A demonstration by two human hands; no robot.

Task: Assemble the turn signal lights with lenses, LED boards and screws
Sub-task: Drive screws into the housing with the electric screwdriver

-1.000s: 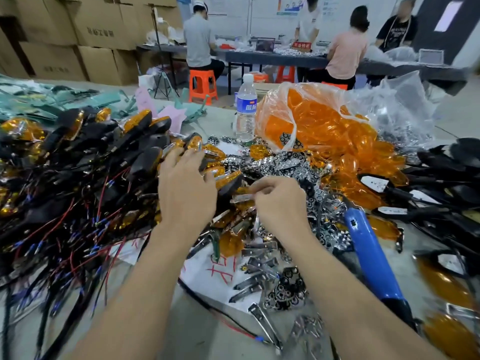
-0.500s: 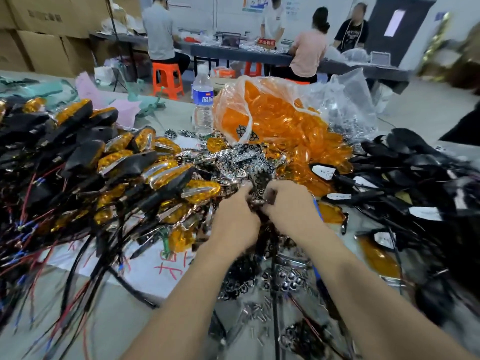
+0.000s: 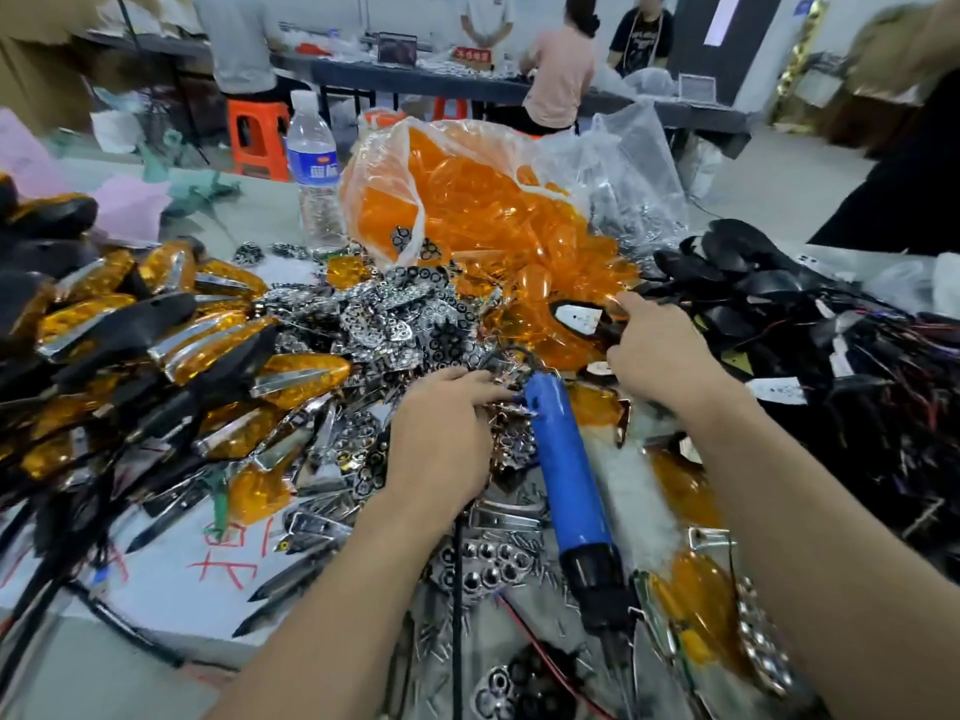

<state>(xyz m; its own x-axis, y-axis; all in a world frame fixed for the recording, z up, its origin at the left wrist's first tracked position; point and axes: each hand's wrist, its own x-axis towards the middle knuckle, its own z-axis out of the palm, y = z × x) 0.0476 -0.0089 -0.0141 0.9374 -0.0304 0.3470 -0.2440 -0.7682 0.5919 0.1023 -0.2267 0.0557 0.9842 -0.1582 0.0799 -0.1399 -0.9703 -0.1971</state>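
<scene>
My right hand (image 3: 662, 350) grips a black turn signal housing (image 3: 579, 318) with a white LED board showing in it, at the edge of the spilled orange lenses (image 3: 498, 220). My left hand (image 3: 444, 428) lies palm down on the heap of chrome reflector parts (image 3: 395, 314), its fingers stretched onto them beside the tip of the blue electric screwdriver (image 3: 566, 459). The screwdriver lies on the table between my forearms. Loose screws (image 3: 524, 496) are scattered under it.
Finished amber signals with black stems and wires (image 3: 156, 324) are piled at the left. Unfilled black housings with wires (image 3: 769, 298) are heaped at the right. A water bottle (image 3: 314, 168) stands behind the lens bag. Several people work at a far table (image 3: 467, 85).
My hands, which met over the chrome parts, have split. The right one moved up and right and took a black housing. The left one stayed low on the chrome heap.
</scene>
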